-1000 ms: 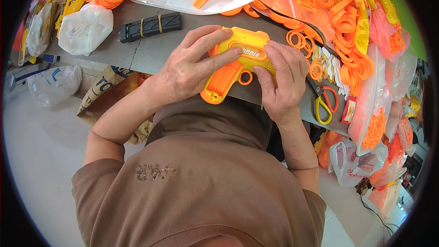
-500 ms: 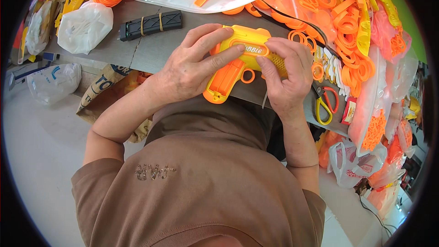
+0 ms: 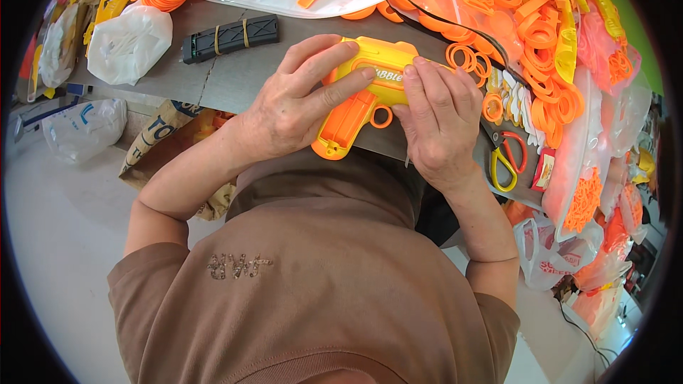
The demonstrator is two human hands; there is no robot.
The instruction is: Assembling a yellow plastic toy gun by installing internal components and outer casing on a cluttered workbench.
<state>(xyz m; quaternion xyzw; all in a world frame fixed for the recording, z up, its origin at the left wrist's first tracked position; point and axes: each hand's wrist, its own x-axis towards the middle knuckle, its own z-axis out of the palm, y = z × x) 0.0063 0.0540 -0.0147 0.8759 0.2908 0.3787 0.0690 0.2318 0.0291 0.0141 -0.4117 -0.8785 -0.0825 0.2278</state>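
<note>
Between my two hands is a yellow toy bubble gun (image 3: 384, 51) with an orange open-faced handle (image 3: 343, 124) and an orange ring-shaped trigger (image 3: 382, 116). My left hand (image 3: 295, 92) grips its rear end, fingers laid over the top and side. Wrapped over the front part, my right hand (image 3: 442, 117) hides most of the barrel, its fingertips pressing on the side near the printed label. The gun lies on its side at the near edge of the grey table (image 3: 174, 75).
A black battery-like block (image 3: 231, 37) with rubber bands lies at the back left, beside a white plastic bag (image 3: 129, 43). Heaps of orange parts (image 3: 541, 57) cover the far right. Scissors (image 3: 504, 160) rest at the right edge. A paper bag (image 3: 160, 139) stands below left.
My right hand has shifted its grip, its fingers now lying flatter over the front of the gun and its elbow further out. The gun has moved slightly left.
</note>
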